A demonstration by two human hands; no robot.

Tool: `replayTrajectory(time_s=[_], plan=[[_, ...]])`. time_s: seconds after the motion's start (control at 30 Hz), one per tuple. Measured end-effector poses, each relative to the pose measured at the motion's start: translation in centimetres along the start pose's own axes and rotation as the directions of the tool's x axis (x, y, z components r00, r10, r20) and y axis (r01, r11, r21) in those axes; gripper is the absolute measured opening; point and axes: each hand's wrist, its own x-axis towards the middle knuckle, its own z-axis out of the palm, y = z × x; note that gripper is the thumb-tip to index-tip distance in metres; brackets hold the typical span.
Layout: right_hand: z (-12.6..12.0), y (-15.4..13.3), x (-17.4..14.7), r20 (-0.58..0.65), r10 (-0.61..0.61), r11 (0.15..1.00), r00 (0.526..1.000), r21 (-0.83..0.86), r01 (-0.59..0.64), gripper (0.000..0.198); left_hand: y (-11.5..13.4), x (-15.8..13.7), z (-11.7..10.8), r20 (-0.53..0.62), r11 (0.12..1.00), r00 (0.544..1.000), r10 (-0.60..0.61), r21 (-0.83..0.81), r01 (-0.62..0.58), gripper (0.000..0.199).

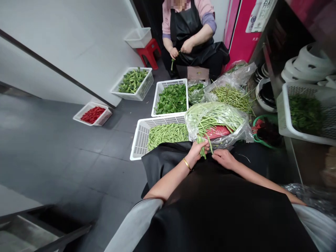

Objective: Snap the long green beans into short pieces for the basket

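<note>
My left hand [197, 149], with a gold bracelet at the wrist, is closed around a small bunch of long green beans [202, 144] above my lap. Close beside it, my right hand [224, 158] pinches the lower end of one bean that hangs from the bunch. Just beyond both hands lies an open clear plastic bag [193, 122] full of long beans [223, 113], with something red showing inside. To the left of the bag, a white basket [139, 140] holds short cut bean pieces [168, 135]. A black apron covers my lap.
A person [187, 35] opposite handles a green stem. Around us stand a basket of leafy greens [172, 98], one of green vegetables [133, 79], one of red peppers [92, 114], a pile of thin stems [232, 98], a green bin [266, 144] and a shelf basket [291, 129] at right.
</note>
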Motion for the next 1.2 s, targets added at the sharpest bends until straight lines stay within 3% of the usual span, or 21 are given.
replayTrajectory(time_s=[0.13,0.2,0.3,0.37,0.43,0.47,0.53,0.6,0.63,0.7,0.77,0.87,0.93,1.0,1.07,1.1,1.13,1.2], plan=[[0.8,-1.5,-0.4,0.148,0.054,0.987,0.987,0.143,-0.076,0.037,-0.2,-0.5,0.7,0.092,0.987,0.986,0.141,0.059,-0.146,0.039],[1.1,-1.8,0.2,0.24,0.1,0.981,0.966,0.136,-0.135,0.035,0.0,-1.1,0.6,0.135,0.977,0.973,0.188,0.076,-0.199,0.042],[1.4,-1.7,1.5,0.406,0.24,0.971,0.882,-0.106,-0.216,0.03,0.7,-1.9,0.5,0.122,0.946,0.946,0.3,0.09,-0.311,0.044],[1.0,-1.4,2.3,0.423,0.343,0.93,0.839,-0.279,-0.24,0.021,1.3,-2.4,0.3,0.124,0.931,0.932,0.341,0.094,-0.353,0.045],[-0.1,-1.2,2.8,0.379,0.347,0.924,0.858,-0.294,-0.243,0.014,1.8,-2.8,0.0,0.153,0.934,0.933,0.326,0.099,-0.343,0.044],[-0.9,-1.1,2.9,0.349,0.31,0.946,0.885,-0.208,-0.249,0.022,1.9,-3.0,-0.2,0.178,0.941,0.937,0.301,0.104,-0.322,0.043],[-2.3,-1.4,3.1,0.26,0.216,0.965,0.941,0.093,-0.247,0.04,2.0,-3.4,-0.4,0.239,0.956,0.942,0.235,0.116,-0.268,0.042],[-3.1,-2.0,3.3,0.14,0.152,0.905,0.978,0.377,-0.195,0.046,1.9,-3.7,-0.5,0.292,0.972,0.941,0.172,0.106,-0.21,0.041],[-3.1,-2.3,3.5,0.079,0.142,0.885,0.987,0.435,-0.163,0.046,1.8,-3.7,-0.5,0.31,0.98,0.939,0.147,0.085,-0.181,0.04],[-2.4,-2.8,4.0,-0.074,0.132,0.924,0.989,0.371,-0.095,0.04,1.4,-3.7,-0.3,0.307,0.993,0.945,0.109,0.016,-0.119,0.037],[-1.3,-3.1,4.8,-0.236,0.103,0.986,0.966,0.151,-0.068,0.037,1.0,-3.4,-0.1,0.237,0.998,0.97,0.059,-0.043,-0.051,0.032],[-0.3,-3.2,5.8,-0.304,0.06,0.99,0.951,-0.107,-0.097,0.035,0.5,-3.2,-0.2,0.069,0.999,0.997,-0.024,-0.035,0.026,0.023],[-0.7,-3.2,5.6,-0.176,0.112,0.991,0.978,-0.047,-0.122,0.036,0.6,-3.4,-0.7,0.047,0.998,0.999,-0.019,0.062,0.016,0.021],[-1.9,-3.2,4.5,0.084,0.155,0.968,0.984,0.187,-0.168,0.039,1.1,-3.7,-1.5,0.183,0.975,0.983,0.026,0.211,-0.065,0.022],[-3.1,-3.2,2.8,0.328,0.113,0.86,0.938,0.441,-0.258,0.042,1.9,-4.0,-2.3,0.346,0.937,0.936,0.061,0.303,-0.173,0.026],[-3.4,-3.3,2.0,0.403,0.083,0.802,0.911,0.515,-0.301,0.042,2.2,-4.0,-2.5,0.376,0.933,0.923,0.086,0.295,-0.207,0.028],[-3.5,-3.4,1.2,0.445,0.074,0.769,0.892,0.544,-0.335,0.042,2.5,-3.9,-2.6,0.359,0.941,0.925,0.126,0.252,-0.226,0.03],[-2.7,-3.7,0.4,0.462,0.129,0.789,0.877,0.488,-0.373,0.042,2.8,-3.5,-2.4,0.254,0.961,0.946,0.199,0.137,-0.239,0.033]])
